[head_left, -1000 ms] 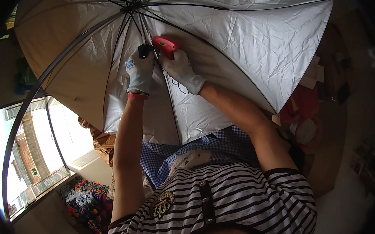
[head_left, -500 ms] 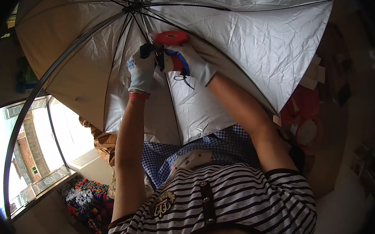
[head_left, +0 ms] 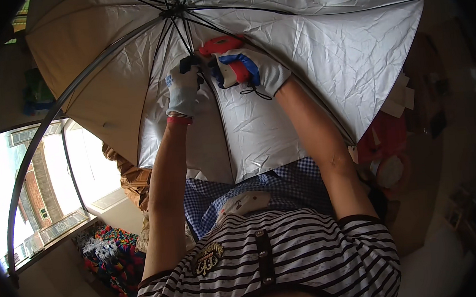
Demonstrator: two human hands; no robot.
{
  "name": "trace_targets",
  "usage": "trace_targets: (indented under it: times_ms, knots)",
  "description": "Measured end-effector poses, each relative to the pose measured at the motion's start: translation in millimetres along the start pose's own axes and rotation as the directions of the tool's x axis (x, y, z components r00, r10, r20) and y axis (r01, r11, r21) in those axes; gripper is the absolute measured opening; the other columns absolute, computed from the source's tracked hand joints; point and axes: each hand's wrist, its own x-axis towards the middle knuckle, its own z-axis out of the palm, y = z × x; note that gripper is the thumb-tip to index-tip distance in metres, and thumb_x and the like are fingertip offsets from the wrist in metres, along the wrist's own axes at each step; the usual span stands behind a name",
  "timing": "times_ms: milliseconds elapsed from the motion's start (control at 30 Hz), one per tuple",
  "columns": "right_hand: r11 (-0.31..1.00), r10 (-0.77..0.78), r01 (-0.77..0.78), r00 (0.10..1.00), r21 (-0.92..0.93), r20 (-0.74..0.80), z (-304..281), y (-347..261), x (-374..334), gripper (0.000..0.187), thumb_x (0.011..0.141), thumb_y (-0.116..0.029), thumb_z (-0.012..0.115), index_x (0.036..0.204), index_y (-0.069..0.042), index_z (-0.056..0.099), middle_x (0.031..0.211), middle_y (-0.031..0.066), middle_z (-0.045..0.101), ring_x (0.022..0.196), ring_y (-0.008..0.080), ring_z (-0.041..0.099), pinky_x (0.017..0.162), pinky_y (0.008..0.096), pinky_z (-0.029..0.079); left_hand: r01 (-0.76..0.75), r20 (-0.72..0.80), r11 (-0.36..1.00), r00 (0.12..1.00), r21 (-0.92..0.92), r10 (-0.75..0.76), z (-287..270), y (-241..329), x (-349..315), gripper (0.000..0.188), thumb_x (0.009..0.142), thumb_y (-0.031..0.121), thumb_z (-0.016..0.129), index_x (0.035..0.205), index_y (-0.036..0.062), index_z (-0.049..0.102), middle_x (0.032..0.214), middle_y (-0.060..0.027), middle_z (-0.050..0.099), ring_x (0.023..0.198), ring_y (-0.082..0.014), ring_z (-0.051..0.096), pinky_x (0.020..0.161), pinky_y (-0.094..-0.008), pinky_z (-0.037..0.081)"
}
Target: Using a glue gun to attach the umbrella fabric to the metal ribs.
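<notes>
An opened umbrella with a crinkled silver lining spreads in front of me, its inside toward me. Thin dark ribs fan out from the black hub. My left hand, in a white glove with dark fingertips, has its fingers closed at one rib below the hub. Just right of it, my right hand, in a white and blue glove, grips the red handle of a red hand tool with a rounded head. A thin black cord loop dangles from the handle. The exact kind of tool is unclear.
A thick, curved dark bar arches down the left side. Beyond it is a bright window. Multicoloured cloth and crumpled brown material lie at lower left. A red item stands at the right.
My right hand and the red tool have shifted right, away from the left hand, and the tool's head has tilted. The left hand and umbrella have moved slightly right.
</notes>
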Motion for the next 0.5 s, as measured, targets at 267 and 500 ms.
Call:
trace_targets:
  times_ms: [267, 500]
  knots:
    - [0.872, -0.178, 0.2, 0.98, -0.446, 0.09, -5.0, 0.3, 5.3, 0.016, 0.096, -0.015, 0.055, 0.106, -0.005, 0.063, 0.098, -0.0003, 0.065, 0.089, 0.0072, 0.059, 0.09, 0.0225, 0.045, 0.016, -0.024, 0.999, 1.0, 0.028, -0.015, 3.2, -8.6, 2.0, 0.017, 0.089, 0.011, 0.06, 0.098, 0.0006, 0.07, 0.065, -0.0051, 0.064, 0.05, -0.0094, 0.057, 0.042, -0.0231, 0.04]
    - [0.953, -0.102, 0.066, 0.989, -0.294, -0.111, 26.5, -3.2, -12.6, 0.032, 0.081, -0.032, 0.072, 0.103, -0.009, 0.065, 0.087, 0.006, 0.065, 0.067, 0.0147, 0.06, 0.05, 0.0323, 0.05, -0.02, 0.029, 0.999, 0.999, 0.027, 0.02, 1.6, -8.5, 0.0, 0.016, 0.089, 0.011, 0.06, 0.099, 0.002, 0.07, 0.065, -0.0036, 0.063, 0.049, -0.0086, 0.054, 0.043, -0.023, 0.039]
